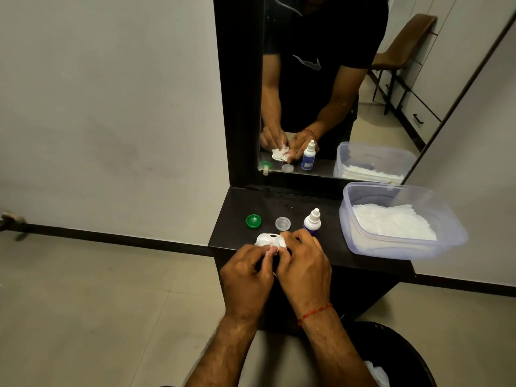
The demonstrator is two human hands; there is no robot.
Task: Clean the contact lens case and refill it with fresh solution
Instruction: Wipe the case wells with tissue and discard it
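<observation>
Both hands meet over the front edge of the dark counter (pixel 371 268), near its left corner. Left hand (pixel 247 277): fingers curled shut, pinching a small wad of white tissue (pixel 268 251) at the fingertips. Right hand (pixel 304 268): fingers closed around the right end of the white lens case (pixel 267 239); red thread on its wrist. The case is open, both caps off, and its left well shows beyond the fingers. The tissue wad touches the near side of the case. Cannot tell whether the case rests on the counter or is held just above it.

Behind the case, toward the mirror (pixel 321 88): green cap (pixel 253 221) at the left, lying flat; clear cap (pixel 282 223) just to its right, apart from it. Solution bottle (pixel 313 221) stands upright, right of the clear cap, its white nozzle cap on, its lower part hidden by the right hand.

Right end of the counter: clear plastic tub (pixel 452 222) with white tissues (pixel 391 223) inside, overhanging the front edge slightly. A dark bin (pixel 405 356) stands on the floor below the counter.
</observation>
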